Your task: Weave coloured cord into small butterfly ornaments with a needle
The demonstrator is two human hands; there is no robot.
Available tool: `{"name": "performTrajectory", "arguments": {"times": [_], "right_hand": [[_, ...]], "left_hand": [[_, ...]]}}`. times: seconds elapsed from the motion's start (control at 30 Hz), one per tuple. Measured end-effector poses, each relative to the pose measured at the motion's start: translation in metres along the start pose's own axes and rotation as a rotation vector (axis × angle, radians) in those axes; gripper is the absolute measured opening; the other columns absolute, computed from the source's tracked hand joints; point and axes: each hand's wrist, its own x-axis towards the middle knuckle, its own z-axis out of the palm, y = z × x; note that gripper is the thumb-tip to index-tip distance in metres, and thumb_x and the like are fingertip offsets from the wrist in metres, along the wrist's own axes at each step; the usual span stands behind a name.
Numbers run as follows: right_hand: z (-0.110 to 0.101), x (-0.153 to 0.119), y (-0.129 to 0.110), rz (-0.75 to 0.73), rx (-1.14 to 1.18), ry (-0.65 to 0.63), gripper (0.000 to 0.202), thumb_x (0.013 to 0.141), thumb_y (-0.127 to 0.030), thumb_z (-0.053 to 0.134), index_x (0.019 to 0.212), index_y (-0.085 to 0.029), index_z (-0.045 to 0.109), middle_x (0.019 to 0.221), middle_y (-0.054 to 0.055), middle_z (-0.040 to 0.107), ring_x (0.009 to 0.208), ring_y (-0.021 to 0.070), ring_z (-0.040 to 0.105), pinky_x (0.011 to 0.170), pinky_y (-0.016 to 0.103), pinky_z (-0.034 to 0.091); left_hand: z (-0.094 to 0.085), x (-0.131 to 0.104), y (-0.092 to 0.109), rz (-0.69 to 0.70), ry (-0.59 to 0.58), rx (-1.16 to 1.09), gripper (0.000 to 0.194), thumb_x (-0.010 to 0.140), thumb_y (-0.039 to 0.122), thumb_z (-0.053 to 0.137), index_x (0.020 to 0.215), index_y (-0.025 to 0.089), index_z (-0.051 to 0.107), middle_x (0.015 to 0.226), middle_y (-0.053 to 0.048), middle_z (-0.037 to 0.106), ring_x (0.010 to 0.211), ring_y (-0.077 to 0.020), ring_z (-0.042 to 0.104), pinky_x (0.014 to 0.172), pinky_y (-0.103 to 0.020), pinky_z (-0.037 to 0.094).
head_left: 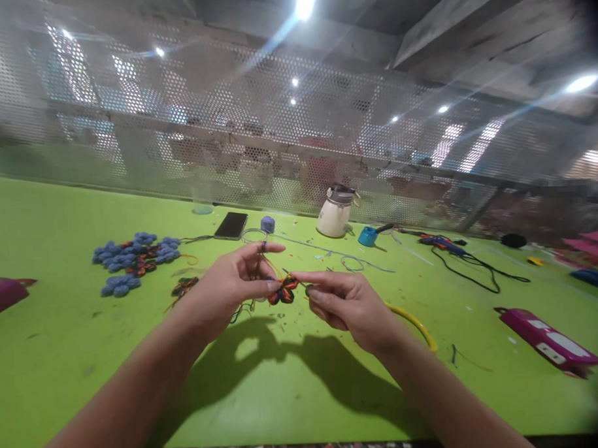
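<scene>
My left hand (222, 281) pinches a small crocheted flower (283, 292) in dark, red and orange yarn between thumb and fingers. Yarn loops around its raised index finger. My right hand (353, 305) is closed on a thin crochet hook (308, 290), whose green grip shows partly between the fingers. The hook's tip meets the flower's upper edge, though the exact stitch is too small to make out. Left of my left hand lies another multicoloured flower (185, 287), and beyond it a pile of blue crocheted flowers (116, 255) with a few multicoloured ones among them.
On the green table (305, 407) stand a white jug (334, 216), a small blue pot (367, 236) and a purple yarn ball (267, 224). A phone (231, 225) lies behind my left hand. A yellow tube (415, 321), black cord (470, 264) and magenta power strip (548, 339) lie right.
</scene>
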Motion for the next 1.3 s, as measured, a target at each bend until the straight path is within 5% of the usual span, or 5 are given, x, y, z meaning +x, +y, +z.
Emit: {"name": "performTrajectory", "arguments": {"times": [0.17, 0.47, 0.8, 1.07, 1.3], "right_hand": [[0.0, 0.0, -0.001, 0.021, -0.006, 0.01, 0.035, 0.083, -0.022, 0.061, 0.116, -0.014, 0.069, 0.048, -0.009, 0.032, 0.042, 0.0047, 0.024, 0.042, 0.021, 0.018], [0.001, -0.001, 0.001, -0.024, -0.11, 0.011, 0.035, 0.082, -0.023, 0.06, 0.114, -0.015, 0.07, 0.048, -0.008, 0.031, 0.045, 0.0061, 0.026, 0.044, 0.023, 0.019], [0.001, 0.0, -0.002, 0.079, -0.099, 0.051, 0.033, 0.079, -0.025, 0.065, 0.11, -0.016, 0.073, 0.048, -0.006, 0.044, 0.041, 0.004, 0.027, 0.04, 0.021, 0.016], [0.004, 0.001, 0.002, 0.208, 0.157, 0.112, 0.038, 0.074, -0.03, 0.072, 0.108, -0.015, 0.072, 0.048, -0.006, 0.046, 0.039, 0.0023, 0.023, 0.038, 0.018, 0.011], [0.003, 0.001, 0.0, 0.183, 0.148, 0.109, 0.036, 0.074, -0.03, 0.072, 0.107, -0.016, 0.073, 0.048, -0.006, 0.046, 0.038, 0.0021, 0.023, 0.038, 0.019, 0.011]], "left_hand": [[0.003, -0.003, 0.005, 0.024, -0.004, -0.015, 0.071, 0.066, 0.013, 0.069, 0.133, 0.014, 0.047, 0.074, 0.001, 0.061, 0.069, -0.0152, 0.056, 0.063, -0.028, 0.043], [0.006, -0.007, 0.01, 0.009, 0.053, -0.044, 0.063, 0.072, 0.029, 0.071, 0.13, 0.013, 0.053, 0.079, -0.004, 0.064, 0.073, -0.017, 0.059, 0.064, -0.028, 0.045], [0.012, -0.003, 0.002, 0.1, 0.034, 0.118, 0.103, 0.066, 0.02, 0.078, 0.149, 0.021, 0.018, 0.065, 0.003, 0.064, 0.062, -0.0179, 0.062, 0.058, -0.029, 0.049], [0.012, 0.0, -0.002, 0.108, 0.034, 0.242, 0.074, 0.071, 0.021, 0.072, 0.138, 0.012, 0.043, 0.066, 0.002, 0.061, 0.06, -0.0137, 0.056, 0.06, -0.029, 0.046], [0.014, -0.003, 0.001, 0.098, 0.034, 0.165, 0.08, 0.066, 0.015, 0.074, 0.139, 0.013, 0.042, 0.07, 0.002, 0.061, 0.065, -0.0134, 0.056, 0.063, -0.027, 0.046]]}}
